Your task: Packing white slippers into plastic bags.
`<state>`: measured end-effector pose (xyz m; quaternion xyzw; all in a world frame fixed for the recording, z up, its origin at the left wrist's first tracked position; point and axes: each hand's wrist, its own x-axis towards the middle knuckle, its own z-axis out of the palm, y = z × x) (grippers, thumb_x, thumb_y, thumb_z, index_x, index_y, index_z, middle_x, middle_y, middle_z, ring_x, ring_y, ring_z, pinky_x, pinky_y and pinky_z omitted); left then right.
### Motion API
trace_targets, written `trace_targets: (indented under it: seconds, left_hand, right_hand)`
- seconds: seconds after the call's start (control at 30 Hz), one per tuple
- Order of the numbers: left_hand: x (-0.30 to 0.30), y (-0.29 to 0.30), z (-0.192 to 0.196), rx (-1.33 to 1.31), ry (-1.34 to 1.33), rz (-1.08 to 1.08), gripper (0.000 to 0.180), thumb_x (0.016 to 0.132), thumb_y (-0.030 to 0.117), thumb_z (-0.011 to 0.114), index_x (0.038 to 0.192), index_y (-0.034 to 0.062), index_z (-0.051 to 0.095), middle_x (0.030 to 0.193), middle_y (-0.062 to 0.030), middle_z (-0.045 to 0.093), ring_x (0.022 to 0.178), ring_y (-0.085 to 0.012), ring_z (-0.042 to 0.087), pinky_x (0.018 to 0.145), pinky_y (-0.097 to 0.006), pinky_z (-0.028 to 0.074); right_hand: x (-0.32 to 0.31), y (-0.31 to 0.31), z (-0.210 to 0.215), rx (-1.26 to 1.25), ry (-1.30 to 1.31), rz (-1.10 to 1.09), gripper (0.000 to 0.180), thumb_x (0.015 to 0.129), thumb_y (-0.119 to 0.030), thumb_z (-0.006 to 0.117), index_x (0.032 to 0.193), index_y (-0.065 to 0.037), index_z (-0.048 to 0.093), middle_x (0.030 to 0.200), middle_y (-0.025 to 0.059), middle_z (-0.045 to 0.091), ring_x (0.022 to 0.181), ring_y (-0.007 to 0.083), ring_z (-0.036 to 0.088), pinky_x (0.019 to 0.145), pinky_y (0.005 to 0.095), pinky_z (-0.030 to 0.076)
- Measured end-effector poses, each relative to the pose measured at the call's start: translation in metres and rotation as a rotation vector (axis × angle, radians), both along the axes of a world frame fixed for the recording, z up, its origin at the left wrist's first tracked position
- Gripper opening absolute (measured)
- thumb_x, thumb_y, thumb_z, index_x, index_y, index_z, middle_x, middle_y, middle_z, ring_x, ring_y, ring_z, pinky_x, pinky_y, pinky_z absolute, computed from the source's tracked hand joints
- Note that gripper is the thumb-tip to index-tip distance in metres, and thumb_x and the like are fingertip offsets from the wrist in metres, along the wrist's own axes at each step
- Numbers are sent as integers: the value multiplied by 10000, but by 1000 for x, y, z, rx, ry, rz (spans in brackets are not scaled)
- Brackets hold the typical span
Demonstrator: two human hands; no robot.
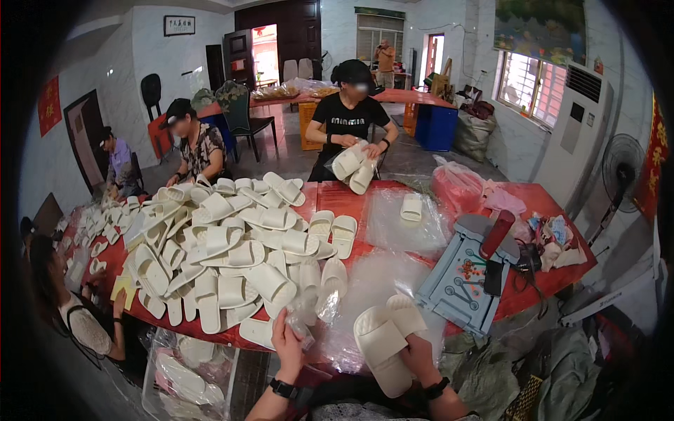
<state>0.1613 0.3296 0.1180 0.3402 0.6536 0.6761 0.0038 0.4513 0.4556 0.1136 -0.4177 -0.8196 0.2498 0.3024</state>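
At the near edge of the red table, my right hand (420,356) grips a pair of cream slippers (380,345) laid together. My left hand (286,348) pinches a crumpled clear plastic bag (302,314), apart from the pair. Just beyond that bag, another pair of slippers (331,284) seems to lie inside clear plastic. A large heap of loose cream slippers (228,242) covers the table to the left. Flat clear plastic bags (372,274) are spread in front of my right hand.
Across the table a person (351,119) handles slippers in plastic; others work along the left. A blue-grey plastic stand (449,295) carries a dark phone (496,278) and a red cylinder (498,235). A clear bin (189,379) of wrapped slippers stands below the left edge.
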Motion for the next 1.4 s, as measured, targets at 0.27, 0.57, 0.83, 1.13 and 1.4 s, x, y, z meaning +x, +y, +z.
trace_targets:
  seconds: [0.27, 0.57, 0.83, 1.13, 1.4]
  left_hand:
    - [40, -3, -55, -248, -1013, -423, 441, 916, 5, 446, 1356, 18, 442, 742, -18, 535, 578, -113, 520, 526, -251, 461]
    - [58, 49, -3, -45, -639, -419, 471, 937, 8, 421, 1405, 45, 391, 881, -46, 596, 585, -72, 474, 527, -200, 399]
    - [31, 3, -98, -403, 66, -491, 520, 883, 19, 493, 1394, 44, 402, 1058, -130, 630, 844, -235, 628, 737, -318, 500]
    - [63, 6, -19, -680, 783, -641, 892, 655, 279, 806, 1407, 100, 361, 1484, -218, 256, 1364, -447, 231, 1086, -544, 257]
    - [53, 47, -66, -945, 1007, -731, 906, 686, 388, 776, 1448, 215, 315, 1494, -161, 291, 1366, -403, 268, 1047, -538, 317]
  right_hand:
    - [-12, -1, 11, 60, 33, 74, 150, 747, -149, 623, 813, -23, 575, 744, 194, 589, 728, 394, 589, 633, 461, 471]
    - [17, -3, 28, 34, -7, -23, 166, 778, -188, 613, 829, -33, 581, 755, 180, 602, 739, 388, 593, 643, 466, 471]
    - [17, 3, -3, 85, -207, 13, 197, 800, -237, 615, 787, -44, 576, 728, 177, 608, 698, 380, 603, 623, 479, 474]
    - [10, 14, -35, 37, -353, -2, 219, 794, -269, 627, 770, -55, 589, 684, 176, 611, 682, 373, 617, 622, 477, 489]
    - [37, 9, -14, 36, -279, -169, 210, 768, -239, 641, 760, -37, 586, 713, 193, 614, 694, 391, 604, 637, 488, 474]
